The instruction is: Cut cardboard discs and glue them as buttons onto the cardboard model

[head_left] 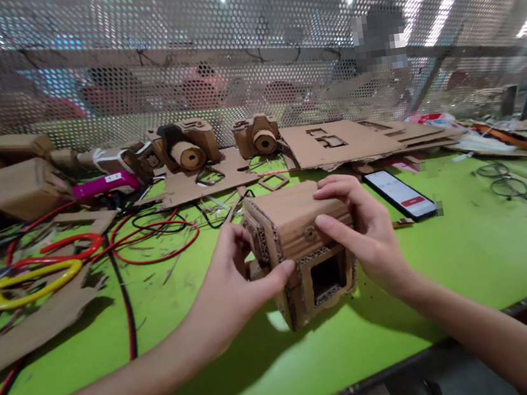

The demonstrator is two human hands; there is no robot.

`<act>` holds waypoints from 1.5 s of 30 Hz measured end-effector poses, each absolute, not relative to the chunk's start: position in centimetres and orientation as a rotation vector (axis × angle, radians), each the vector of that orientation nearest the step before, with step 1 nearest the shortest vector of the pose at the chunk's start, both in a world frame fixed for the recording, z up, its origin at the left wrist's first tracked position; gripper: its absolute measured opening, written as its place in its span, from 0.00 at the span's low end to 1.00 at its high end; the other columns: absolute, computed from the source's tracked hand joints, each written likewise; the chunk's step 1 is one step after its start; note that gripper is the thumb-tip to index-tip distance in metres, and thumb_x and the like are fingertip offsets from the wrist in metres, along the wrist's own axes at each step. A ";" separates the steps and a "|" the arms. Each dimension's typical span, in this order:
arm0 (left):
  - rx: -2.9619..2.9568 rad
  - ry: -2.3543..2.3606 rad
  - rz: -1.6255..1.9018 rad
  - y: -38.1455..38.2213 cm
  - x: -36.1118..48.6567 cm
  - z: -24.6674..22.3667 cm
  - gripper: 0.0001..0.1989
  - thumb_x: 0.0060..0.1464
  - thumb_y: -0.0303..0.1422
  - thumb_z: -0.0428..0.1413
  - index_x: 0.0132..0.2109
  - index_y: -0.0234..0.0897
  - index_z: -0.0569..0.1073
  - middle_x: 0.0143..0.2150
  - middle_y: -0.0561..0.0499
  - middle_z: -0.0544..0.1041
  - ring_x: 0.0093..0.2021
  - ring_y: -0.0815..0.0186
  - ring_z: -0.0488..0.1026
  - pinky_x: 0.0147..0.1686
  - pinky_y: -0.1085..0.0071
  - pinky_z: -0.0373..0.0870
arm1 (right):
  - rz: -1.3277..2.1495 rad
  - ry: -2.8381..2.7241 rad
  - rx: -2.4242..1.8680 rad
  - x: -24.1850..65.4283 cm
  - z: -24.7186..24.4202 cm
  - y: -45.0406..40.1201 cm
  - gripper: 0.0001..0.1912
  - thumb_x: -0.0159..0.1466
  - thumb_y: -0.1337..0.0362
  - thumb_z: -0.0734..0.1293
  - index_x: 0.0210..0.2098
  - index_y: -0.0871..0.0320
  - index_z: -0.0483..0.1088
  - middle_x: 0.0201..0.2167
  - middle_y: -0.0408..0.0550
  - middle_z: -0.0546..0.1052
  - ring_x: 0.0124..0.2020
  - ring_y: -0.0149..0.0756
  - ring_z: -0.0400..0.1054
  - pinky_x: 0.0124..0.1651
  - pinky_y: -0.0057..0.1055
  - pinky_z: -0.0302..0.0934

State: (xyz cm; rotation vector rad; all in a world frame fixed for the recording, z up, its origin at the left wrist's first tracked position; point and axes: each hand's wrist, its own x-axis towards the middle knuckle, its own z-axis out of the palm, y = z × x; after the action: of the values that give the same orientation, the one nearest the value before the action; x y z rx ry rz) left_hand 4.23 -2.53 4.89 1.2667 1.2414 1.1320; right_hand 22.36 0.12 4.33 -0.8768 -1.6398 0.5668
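left hand (235, 281) and right hand (372, 235) pinch a cardboard camera model (287, 210), walls joined, square opening (327, 277) still uncovered.

Phone (400, 193), eyeglasses (509, 188) on green table (482, 254); perforated screen (236, 50) behind.

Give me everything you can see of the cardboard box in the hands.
The box is brown and looks like corrugated cardboard, with raw fluted edges. One face has a dark rectangular opening framed by cardboard strips; a small round disc sits above it. Layered pieces stick out at its left end. It is tilted above the green tabletop, held between the left hand and right hand.
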 end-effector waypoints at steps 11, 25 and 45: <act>1.276 1.278 1.133 -2.3 4.0 4.3 0.26 0.35 0.38 0.67 0.37 0.40 0.60 0.34 0.53 0.70 0.41 0.59 0.70 0.36 0.66 0.68 | 0.656 -1.621 -0.881 22.5 4.3 0.3 0.08 0.63 0.56 0.65 0.40 0.51 0.70 0.46 0.45 0.70 0.52 0.40 0.63 0.58 0.40 0.56; 1.251 1.230 1.155 -2.5 4.2 4.4 0.24 0.36 0.36 0.66 0.36 0.41 0.59 0.34 0.53 0.71 0.40 0.59 0.71 0.36 0.66 0.70 | 0.535 -1.619 -0.883 22.2 4.0 0.1 0.08 0.61 0.61 0.68 0.41 0.52 0.70 0.47 0.46 0.69 0.53 0.39 0.64 0.59 0.38 0.55; 1.319 1.272 1.142 -2.3 4.2 4.2 0.24 0.36 0.39 0.63 0.37 0.40 0.59 0.33 0.53 0.70 0.37 0.62 0.70 0.36 0.66 0.71 | 0.524 -1.614 -0.871 22.1 4.0 0.1 0.07 0.62 0.63 0.67 0.40 0.54 0.70 0.46 0.48 0.70 0.51 0.39 0.64 0.57 0.37 0.56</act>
State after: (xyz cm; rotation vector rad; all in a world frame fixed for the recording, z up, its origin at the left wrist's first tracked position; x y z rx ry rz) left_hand 4.16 -2.31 4.24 1.3191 1.2720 1.1416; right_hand 22.10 0.11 3.99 -0.8708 -1.6136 0.5240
